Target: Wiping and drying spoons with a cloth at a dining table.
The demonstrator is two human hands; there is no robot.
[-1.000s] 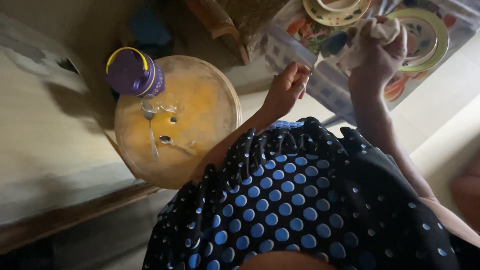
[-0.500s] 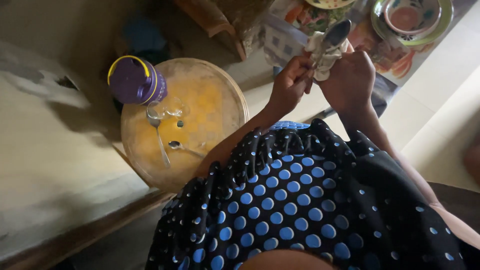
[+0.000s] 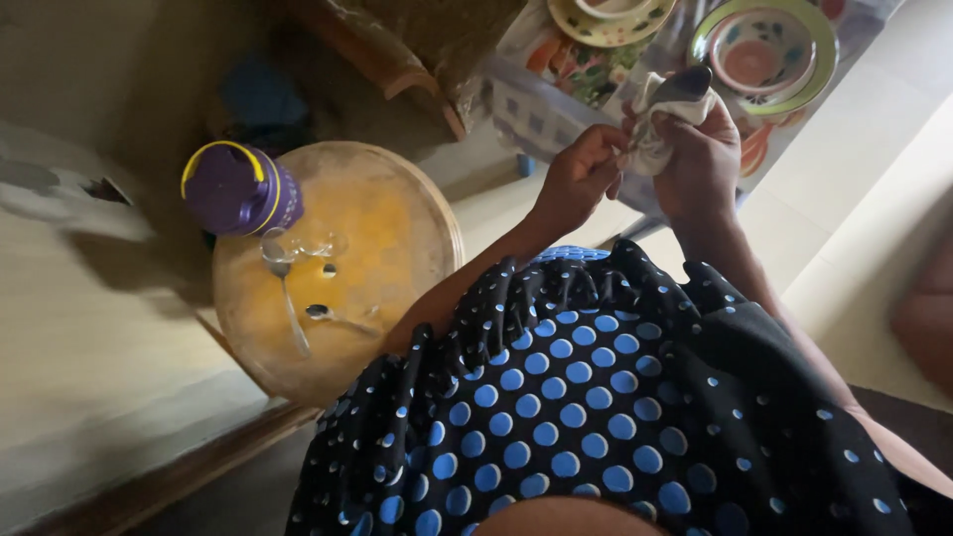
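Spoon (image 3: 688, 83), wrapped in a white cloth (image 3: 655, 139), sits raised above a dotted dress, the right hand (image 3: 700, 164) closed around cloth and spoon while the left hand (image 3: 579, 177) pinches the cloth's edge, well apart from the round wooden stool (image 3: 397, 228).

A bottle (image 3: 238, 187) stands at the far left edge of a round surface (image 3: 397, 238), with two spoons (image 3: 286, 298) lying on the surface just before it (the nearer to the bottle lies left of the other). To the right, beyond the surface, the left hand (image 3: 576, 179) and right hand (image 3: 700, 159) meet around a cloth (image 3: 655, 139) and a spoon (image 3: 683, 84). Bowls (image 3: 764, 50) sit behind the hands on a tray (image 3: 536, 109).
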